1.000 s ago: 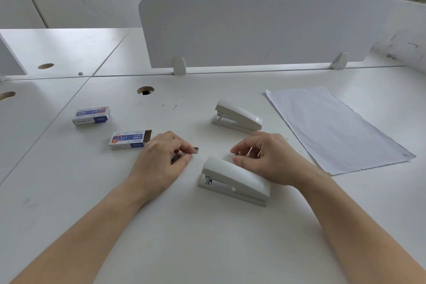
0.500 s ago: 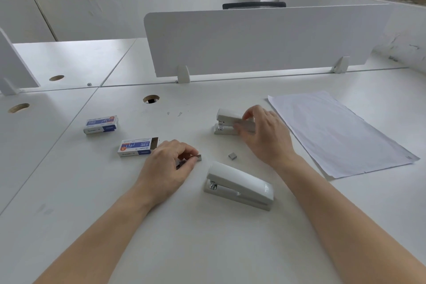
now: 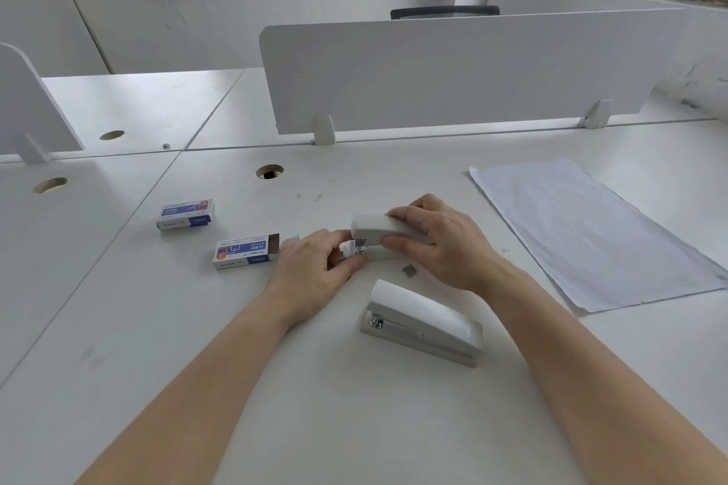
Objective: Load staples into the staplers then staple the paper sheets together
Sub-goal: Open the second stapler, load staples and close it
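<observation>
Desk [image 3: 197, 327] layout: divider panel [image 3: 453, 71] closes off the far edge, with a cable hole [image 3: 269, 171] just in front of it. A desk seam runs diagonally on the left. Paper sheets [image 3: 591, 232] lie flat on the right, long edge angled toward the near right, well apart from both hands. The widest bare stretch of desktop is on the near side, between and left of the forearms.

Left cluster:
- Closed staple box [image 3: 185, 213] farther back.
- Open staple box [image 3: 244, 250] nearer, open end facing right, just beside the left hand [image 3: 315, 268].

Centre:
- Right hand [image 3: 441, 244] grips the far stapler [image 3: 374, 226] from the right. Fingers wrap over the top cover and the thumb is on the near side. The nose points left.
- The top looks slightly raised off the base at the nose, where metal shows.
- Left hand is at that nose with fingers curled and fingertips touching the front end. Can't tell whether it's pinching anything, since the fingertips block the view.

Near stapler [image 3: 423, 321] sits closed on the desk, nose pointing left, just this side of the right wrist and touched by neither hand. A small loose staple strip [image 3: 409, 270] lies on the desk between the two staplers, under the right hand's near edge.
</observation>
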The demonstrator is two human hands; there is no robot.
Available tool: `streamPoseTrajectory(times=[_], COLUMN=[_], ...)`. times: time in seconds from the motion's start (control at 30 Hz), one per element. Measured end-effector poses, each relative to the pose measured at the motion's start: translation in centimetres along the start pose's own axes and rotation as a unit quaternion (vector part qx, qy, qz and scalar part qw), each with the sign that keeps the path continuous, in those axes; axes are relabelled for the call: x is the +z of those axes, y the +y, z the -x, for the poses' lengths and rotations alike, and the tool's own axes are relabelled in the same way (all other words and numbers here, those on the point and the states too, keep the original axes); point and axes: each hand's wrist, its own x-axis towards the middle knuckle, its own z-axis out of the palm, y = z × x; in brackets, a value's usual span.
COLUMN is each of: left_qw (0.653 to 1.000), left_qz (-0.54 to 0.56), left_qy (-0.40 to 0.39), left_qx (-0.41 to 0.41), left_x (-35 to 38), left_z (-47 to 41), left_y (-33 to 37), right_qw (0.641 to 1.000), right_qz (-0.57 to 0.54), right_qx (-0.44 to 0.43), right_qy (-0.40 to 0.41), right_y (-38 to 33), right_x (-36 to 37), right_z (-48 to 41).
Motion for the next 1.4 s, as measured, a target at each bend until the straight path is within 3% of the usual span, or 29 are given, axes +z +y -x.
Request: streamPoseTrajectory(times=[0.1,0.23,0.4,0.6,0.67,0.77,0.97,1.1,1.3,1.4], left_qw=[1.000,0.999,0.999,0.999,0.999,0.999,0.998,0.998,0.998,0.978], left_qz=[0.010,0.025,0.027,0.020,0.015,0.022,0.033,0.032,0.029,0.174], left_qy=[0.008,0.010,0.007,-0.001,-0.001,0.005,0.022,0.029,0.008,0.010], left_qx=[-0.019,-0.030,-0.036,-0.039,-0.039,-0.037,-0.040,-0.047,-0.055,-0.112], left_x=[0.3,0.4,0.3,0.1,0.1,0.0,0.0,-0.1,-0.3,-0.8], left_z=[-0.5,-0.7,-0.7,-0.6,-0.5,-0.5,-0.3,-0.3,-0.2,-0.2], left_y=[-0.4,-0.7,-0.9,-0.7,-0.6,-0.4,-0.7,-1.0,-1.0,-0.6], right_qw=[0.999,0.977,0.987,0.980,0.977,0.964,0.951,0.950,0.952,0.960], right_qz=[-0.031,-0.201,-0.115,-0.110,-0.125,-0.145,-0.155,-0.034,0.084,0.085], right_qx=[-0.002,0.047,0.035,-0.001,0.024,0.127,0.255,0.311,0.291,0.266], right_qy=[0.008,0.061,0.108,0.164,0.170,0.181,0.083,0.009,-0.031,-0.009], right_y=[0.2,0.2,0.4,0.8,0.6,1.6,3.2,2.8,2.0,1.9], right_x=[0.2,0.2,0.5,-1.1,-1.8,-3.0,-3.7,-3.6,-4.1,-3.9], right_z=[0.1,0.2,0.9,1.2,1.1,1.5,2.3,2.2,2.4,2.4])
